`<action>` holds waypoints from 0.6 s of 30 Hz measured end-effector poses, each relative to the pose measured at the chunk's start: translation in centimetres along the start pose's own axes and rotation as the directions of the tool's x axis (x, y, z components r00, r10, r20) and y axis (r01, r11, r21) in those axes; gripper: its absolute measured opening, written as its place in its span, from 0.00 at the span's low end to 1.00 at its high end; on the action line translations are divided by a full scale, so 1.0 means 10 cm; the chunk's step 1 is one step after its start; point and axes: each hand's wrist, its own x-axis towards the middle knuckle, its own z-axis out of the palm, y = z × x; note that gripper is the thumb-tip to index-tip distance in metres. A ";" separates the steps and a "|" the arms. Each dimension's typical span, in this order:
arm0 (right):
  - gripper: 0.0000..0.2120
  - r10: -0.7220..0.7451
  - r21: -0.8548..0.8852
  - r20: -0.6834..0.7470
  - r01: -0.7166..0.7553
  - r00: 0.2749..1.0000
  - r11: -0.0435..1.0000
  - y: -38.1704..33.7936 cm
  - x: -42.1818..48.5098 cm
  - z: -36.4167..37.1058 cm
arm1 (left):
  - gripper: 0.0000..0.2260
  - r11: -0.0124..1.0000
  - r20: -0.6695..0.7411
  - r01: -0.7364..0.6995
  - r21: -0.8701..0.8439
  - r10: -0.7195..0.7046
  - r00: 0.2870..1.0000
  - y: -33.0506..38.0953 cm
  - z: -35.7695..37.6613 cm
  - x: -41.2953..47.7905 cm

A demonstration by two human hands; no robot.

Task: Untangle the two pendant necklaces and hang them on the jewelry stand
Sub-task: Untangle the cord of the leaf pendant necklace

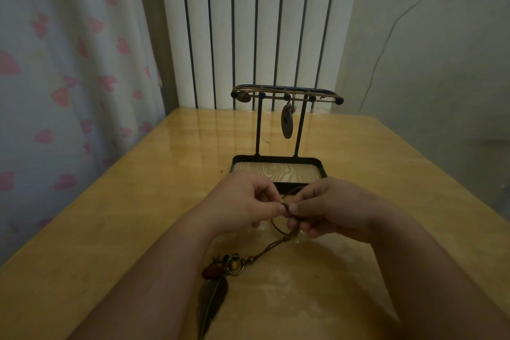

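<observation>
A black jewelry stand (285, 96) with a wood-grain tray base (277, 172) stands mid-table. One necklace hangs on its top bar, its oval pendant (287, 123) dangling between the posts. Just in front of the tray, my left hand (242, 203) and my right hand (331, 208) both pinch the brown cord (276, 244) of the second necklace, fingertips almost touching. The cord runs down to a ring-and-bead charm (234, 266) and a dark feather pendant (211, 302) lying on the table near me.
The yellow wooden table (138, 215) is bordered by a heart-patterned curtain (69, 77) on the left, a white ribbed radiator (259, 22) behind and a plain wall on the right. A tiny speck (222, 171) lies left of the tray.
</observation>
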 end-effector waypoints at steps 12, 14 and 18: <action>0.08 -0.033 -0.131 -0.029 0.029 0.999 0.991 0.02 0.06 0.06 | 0.07 0.998 -0.021 0.005 0.067 -0.004 1.000 0.01 0.05 0.02; 0.08 -0.037 -0.145 -0.025 0.033 0.999 0.989 0.03 0.07 0.07 | 0.07 0.995 -0.008 -0.008 0.103 0.009 1.000 0.00 0.06 0.02; 0.10 -0.049 -0.175 -0.034 0.042 0.998 0.984 0.03 0.08 0.08 | 0.07 0.986 0.004 -0.031 0.167 0.031 1.000 -0.02 0.06 0.02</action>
